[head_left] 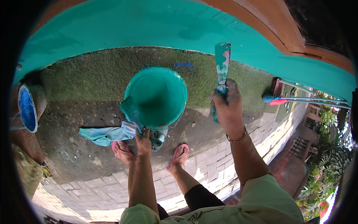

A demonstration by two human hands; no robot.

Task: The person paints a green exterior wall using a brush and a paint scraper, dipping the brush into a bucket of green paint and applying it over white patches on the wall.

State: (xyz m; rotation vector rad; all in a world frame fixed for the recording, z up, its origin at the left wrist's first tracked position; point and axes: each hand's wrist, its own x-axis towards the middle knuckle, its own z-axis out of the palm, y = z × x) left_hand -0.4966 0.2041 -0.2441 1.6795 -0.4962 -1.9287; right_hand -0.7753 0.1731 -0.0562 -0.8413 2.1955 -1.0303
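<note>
My right hand [229, 108] is closed round the handle of a putty knife [222, 59], its blade pointing up in front of the green wall and smeared with green paint. My left hand [143, 141] grips the handle of a wider, paint-coated putty knife [129, 109]. That blade overlaps the left rim of a green bucket [181, 84], whose inside is coated green. A rag stained teal and white [100, 135] lies on the ground beside the bucket, partly behind my left hand.
A green-painted wall [123, 26] with brown trim [268, 28] runs along the far side. At the left stands a container with a blue top [28, 108]. Long poles with blue and pink ends [278, 100] lie at the right. My feet in pink flip-flops [179, 155] stand near paving.
</note>
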